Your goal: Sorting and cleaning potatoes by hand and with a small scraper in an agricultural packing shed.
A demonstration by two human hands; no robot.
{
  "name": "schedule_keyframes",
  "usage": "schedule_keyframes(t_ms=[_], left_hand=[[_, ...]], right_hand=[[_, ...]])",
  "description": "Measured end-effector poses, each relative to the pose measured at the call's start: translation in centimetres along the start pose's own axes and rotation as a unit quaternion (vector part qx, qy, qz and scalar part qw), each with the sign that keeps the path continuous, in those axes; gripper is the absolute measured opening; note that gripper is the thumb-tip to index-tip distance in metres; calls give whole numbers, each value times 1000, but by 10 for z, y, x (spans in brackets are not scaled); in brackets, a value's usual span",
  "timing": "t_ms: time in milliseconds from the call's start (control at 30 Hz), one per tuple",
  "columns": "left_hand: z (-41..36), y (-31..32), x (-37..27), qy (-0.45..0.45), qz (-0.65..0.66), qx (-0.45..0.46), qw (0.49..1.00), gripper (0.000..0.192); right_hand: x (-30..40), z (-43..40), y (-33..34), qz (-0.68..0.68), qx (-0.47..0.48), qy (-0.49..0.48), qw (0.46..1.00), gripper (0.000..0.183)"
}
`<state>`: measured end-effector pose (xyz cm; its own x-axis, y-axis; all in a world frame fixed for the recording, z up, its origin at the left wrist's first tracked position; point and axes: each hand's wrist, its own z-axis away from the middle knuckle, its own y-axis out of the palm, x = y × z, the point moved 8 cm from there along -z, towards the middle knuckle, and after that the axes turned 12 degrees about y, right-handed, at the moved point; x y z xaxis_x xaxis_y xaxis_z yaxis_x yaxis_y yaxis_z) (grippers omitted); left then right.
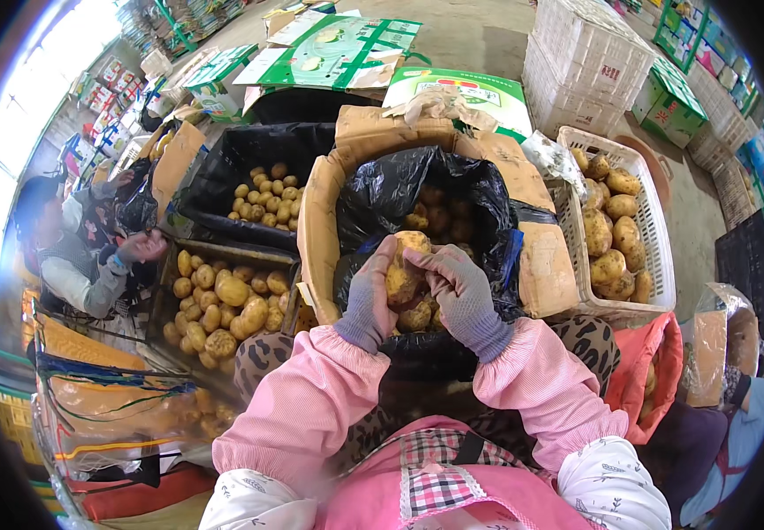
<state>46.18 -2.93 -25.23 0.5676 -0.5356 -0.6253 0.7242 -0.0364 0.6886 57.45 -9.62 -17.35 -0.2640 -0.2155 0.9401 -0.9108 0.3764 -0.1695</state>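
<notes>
A large potato with dirt on its skin (pixel 403 275) is held between my two gloved hands, above a cardboard box (pixel 323 218) lined with a black plastic bag (pixel 382 173). My left hand (pixel 372 291) grips its left side, the thumb along the top. On its right side, the thumb and fingers of my right hand (pixel 456 288) touch the skin near the top. More potatoes (pixel 438 218) lie inside the lined box, partly hidden by my hands and the bag's folds.
Left stand a crate of mid-sized potatoes (pixel 229 298) and a black-lined crate of small ones (pixel 269 199). A white plastic crate (pixel 653 232) of large potatoes stands right, beside a red bag (pixel 667 344). Co-workers sit at far left (pixel 83 258) and far right (pixel 746 424).
</notes>
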Motion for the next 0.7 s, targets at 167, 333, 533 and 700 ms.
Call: schedule_keyframes(t_ms=[167, 333, 533, 700], left_hand=[[6, 12, -48, 354, -328, 37, 875, 38], [23, 34, -40, 297, -391, 46, 870, 37], [26, 40, -55, 436, -462, 63, 770, 33], [33, 44, -61, 431, -448, 61, 781, 34]], right_hand=[[-10, -11, -15, -91, 10, 97, 991, 37], [-3, -9, -25, 49, -28, 64, 996, 34], [8, -10, -23, 58, -39, 45, 997, 32], [11, -3, -11, 72, 4, 45, 996, 30]])
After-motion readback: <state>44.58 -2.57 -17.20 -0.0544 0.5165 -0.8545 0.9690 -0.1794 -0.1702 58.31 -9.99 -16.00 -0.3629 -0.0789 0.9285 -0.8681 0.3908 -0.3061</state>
